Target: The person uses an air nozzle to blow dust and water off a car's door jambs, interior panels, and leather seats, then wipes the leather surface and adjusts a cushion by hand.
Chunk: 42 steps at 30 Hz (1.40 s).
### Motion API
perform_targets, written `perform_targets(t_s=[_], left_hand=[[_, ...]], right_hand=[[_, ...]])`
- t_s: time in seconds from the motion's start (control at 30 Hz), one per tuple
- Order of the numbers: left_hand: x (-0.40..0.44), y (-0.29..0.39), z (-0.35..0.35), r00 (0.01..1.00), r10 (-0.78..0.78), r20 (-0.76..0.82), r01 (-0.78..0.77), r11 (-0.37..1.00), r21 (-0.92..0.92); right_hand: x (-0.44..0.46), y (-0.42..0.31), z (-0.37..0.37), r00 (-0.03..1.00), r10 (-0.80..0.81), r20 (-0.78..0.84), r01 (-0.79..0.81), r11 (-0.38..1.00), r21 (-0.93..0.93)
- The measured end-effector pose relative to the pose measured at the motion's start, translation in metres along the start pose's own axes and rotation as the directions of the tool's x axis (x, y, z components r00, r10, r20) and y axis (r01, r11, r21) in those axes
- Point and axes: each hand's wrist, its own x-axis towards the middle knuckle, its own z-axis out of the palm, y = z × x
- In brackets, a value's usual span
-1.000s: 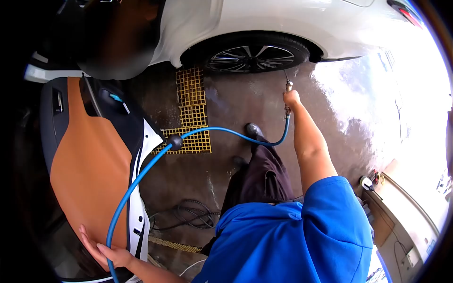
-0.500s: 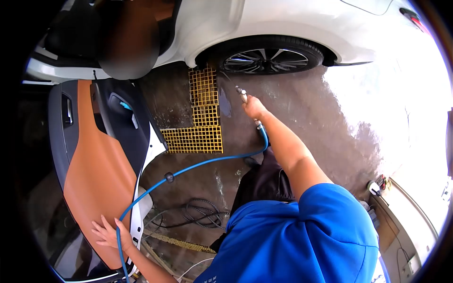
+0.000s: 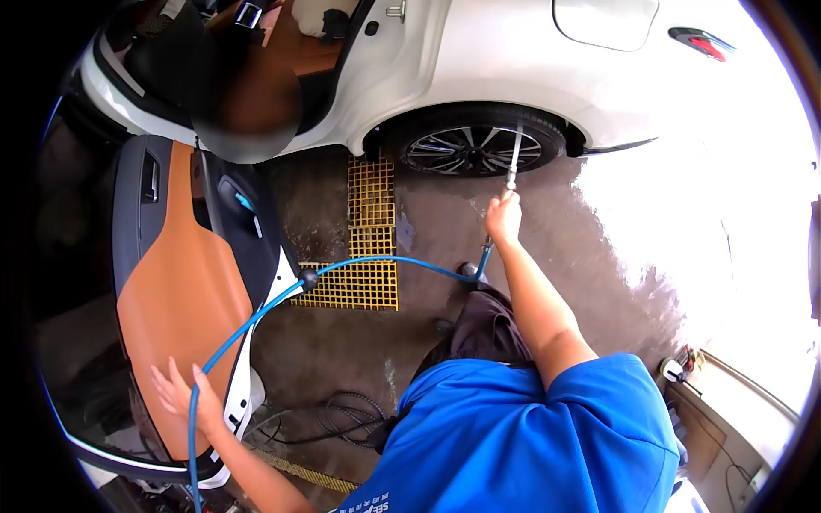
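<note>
My right hand is closed around a metal spray gun, which points at the car's wheel. A thin pale streak reaches from its tip towards the spokes; whether it is a tube or a jet, I cannot tell. From the gun's lower end a blue hose curves left, with a black ball on it. My left hand has its fingers spread above the tan and black door panel of the opened car door. The hose crosses it near the thumb, without the fingers closing round it.
The white car body spans the top, its door opening at the upper left. Yellow floor grating lies in the wet floor. A coiled black hose lies left of my legs. A low wall stands at lower right.
My right hand has swung right with the spray gun, whose tip now points at the wheel. My left hand has shifted slightly, the hose moving with it. The view has shifted too.
</note>
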Motion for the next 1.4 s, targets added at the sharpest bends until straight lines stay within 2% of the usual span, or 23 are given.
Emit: perform_targets(t_s=[0.03, 0.1, 0.2, 0.23, 0.3, 0.33, 0.4, 0.5, 0.7, 0.87, 0.9, 0.97, 1.0, 1.07, 1.13, 1.17, 1.2, 1.23, 1.27, 1.3, 1.33, 1.37, 1.4], left_hand=[[0.005, -0.008, -0.008, 0.999, 0.005, -0.039, -0.01, 0.992, -0.129], [0.017, -0.024, -0.028, 0.999, -0.013, -0.037, 0.009, 0.992, -0.129], [0.035, -0.053, -0.034, 0.992, -0.107, 0.068, 0.126, 0.893, -0.431], [0.037, -0.056, -0.033, 0.991, -0.114, 0.072, 0.134, 0.893, -0.431], [0.043, -0.061, -0.03, 0.981, -0.118, 0.156, 0.185, 0.817, -0.546], [0.041, -0.061, -0.03, 0.979, -0.114, 0.17, 0.178, 0.883, -0.433], [0.041, -0.06, -0.03, 0.983, -0.097, 0.157, 0.146, 0.927, -0.345], [0.041, -0.065, -0.029, 0.987, -0.067, 0.143, 0.107, 0.948, -0.299], [0.04, -0.067, -0.018, 0.993, -0.03, 0.113, 0.056, 0.971, -0.234], [0.04, -0.072, -0.012, 0.994, -0.036, 0.102, 0.056, 0.979, -0.198], [0.04, -0.07, -0.011, 0.991, -0.03, 0.127, 0.054, 0.98, -0.191], [0.041, -0.069, -0.014, 0.99, -0.038, 0.133, 0.06, 0.985, -0.16], [0.04, -0.07, -0.014, 0.991, -0.03, 0.129, 0.052, 0.983, -0.176], [0.046, -0.076, -0.02, 0.992, 0.012, 0.124, 0.007, 0.987, -0.158], [0.038, -0.08, -0.005, 0.995, 0.004, 0.095, 0.013, 0.982, -0.186], [0.04, -0.083, -0.011, 0.995, 0.018, 0.097, 0.003, 0.978, -0.21], [0.034, -0.074, -0.003, 0.997, -0.014, 0.082, 0.033, 0.971, -0.236], [0.038, -0.08, -0.005, 0.997, -0.016, 0.077, 0.034, 0.97, -0.239], [0.039, -0.087, -0.009, 0.995, -0.029, 0.092, 0.051, 0.969, -0.242], [0.035, -0.08, 0.0, 0.996, -0.059, 0.07, 0.075, 0.963, -0.259], [0.034, -0.082, 0.005, 0.995, -0.078, 0.058, 0.092, 0.958, -0.273], [0.036, -0.092, 0.001, 0.996, -0.057, 0.066, 0.072, 0.964, -0.257], [0.034, -0.078, 0.009, 0.992, -0.116, 0.045, 0.124, 0.941, -0.315]], right_hand=[[0.007, 0.006, -0.007, 0.993, 0.062, -0.098, -0.059, 0.998, 0.032], [0.021, 0.018, -0.014, 0.985, 0.102, -0.14, -0.097, 0.994, 0.045], [0.022, 0.009, -0.022, 0.906, -0.156, 0.394, 0.105, 0.984, 0.147], [0.015, 0.002, -0.019, 0.924, -0.2, 0.326, 0.196, 0.98, 0.048], [0.009, -0.008, -0.007, 0.985, -0.09, 0.145, 0.079, 0.993, 0.083], [0.009, -0.01, -0.001, 0.982, -0.096, 0.16, 0.083, 0.993, 0.084], [0.006, -0.015, 0.015, 0.853, -0.235, 0.465, 0.264, 0.964, 0.002], [-0.005, -0.029, 0.052, 0.879, -0.169, 0.447, 0.209, 0.977, -0.04], [-0.014, -0.059, 0.123, 0.761, -0.033, 0.648, 0.149, 0.981, -0.124], [0.005, -0.03, 0.189, 0.719, -0.017, 0.695, 0.236, 0.946, -0.221], [0.012, -0.022, 0.188, 0.729, 0.102, 0.677, 0.121, 0.954, -0.274], [0.017, -0.017, 0.187, 0.773, 0.088, 0.628, 0.133, 0.946, -0.296], [0.033, -0.007, 0.172, 0.735, 0.182, 0.653, 0.035, 0.952, -0.305], [0.055, 0.038, 0.195, 0.707, 0.115, 0.698, 0.27, 0.868, -0.417], [0.078, 0.028, 0.118, 0.747, 0.165, 0.644, 0.243, 0.833, -0.496], [0.097, 0.046, 0.104, 0.626, 0.166, 0.762, 0.524, 0.634, -0.569], [0.114, 0.066, 0.09, 0.483, 0.162, 0.86, 0.795, 0.329, -0.509], [0.131, 0.083, 0.075, 0.331, 0.154, 0.931, 0.938, 0.054, -0.342], [0.121, 0.05, 0.056, 0.223, 0.422, 0.879, 0.943, 0.135, -0.304], [0.124, 0.02, 0.017, 0.275, 0.41, 0.87, 0.855, 0.31, -0.417], [0.108, -0.004, -0.023, 0.361, 0.425, 0.83, 0.556, 0.617, -0.558], [0.095, -0.031, -0.048, 0.353, 0.435, 0.828, 0.37, 0.748, -0.551], [0.093, -0.076, -0.078, 0.355, 0.39, 0.85, 0.37, 0.776, -0.51]])
